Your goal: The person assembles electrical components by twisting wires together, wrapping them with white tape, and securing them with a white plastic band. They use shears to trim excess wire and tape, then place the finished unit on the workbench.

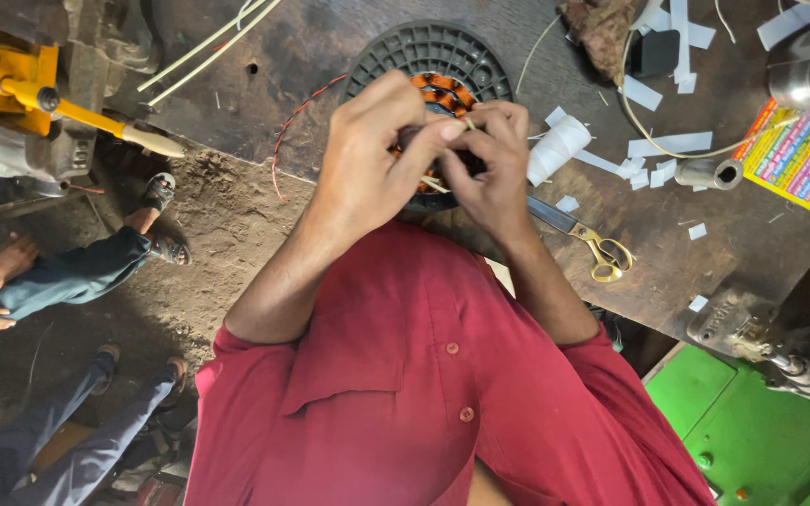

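Both my hands meet over a round motor stator with orange copper windings (444, 92), which sits in a dark ribbed plastic disc (424, 49) on the worn workbench (330, 56). My left hand (372, 155) pinches a thin pale thread or sleeve at the windings. My right hand (489, 169) grips the same thread from the other side, fingers curled shut. The hands hide most of the stator. A red twisted wire (292, 122) trails from the disc to the left.
Yellow-handled scissors (588, 239) lie just right of my right hand, beside a white thread spool (557, 145). White paper strips (667, 145), a metal tube (710, 173), a colourful printed sheet (799, 155) and a yellow tool (11, 80) surround them. Other people's legs (77, 272) are at left.
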